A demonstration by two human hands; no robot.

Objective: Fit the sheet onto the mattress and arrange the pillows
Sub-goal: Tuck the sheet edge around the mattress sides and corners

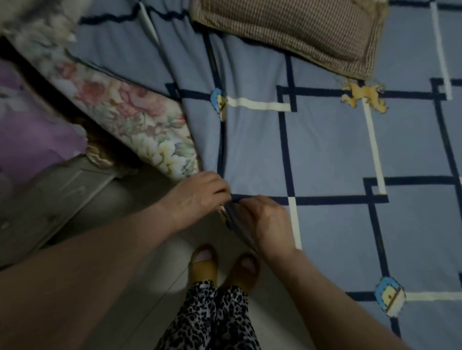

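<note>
A blue sheet (330, 148) with dark and white grid lines and small cartoon figures covers the mattress. Its corner is bunched at the bed's near-left corner. My left hand (199, 198) and my right hand (264, 221) both pinch that corner fabric, close together, with folds running up the sheet from them. The floral side of the mattress (141, 120) shows bare to the left of the corner. A brown checked pillow (297, 24) lies flat on the sheet at the top.
A purple floral cloth (21, 119) lies at the left over a grey cabinet (52, 200). More blurred bedding (42, 21) is piled top left. My feet in brown slippers (224, 266) stand on pale floor tiles beside the bed corner.
</note>
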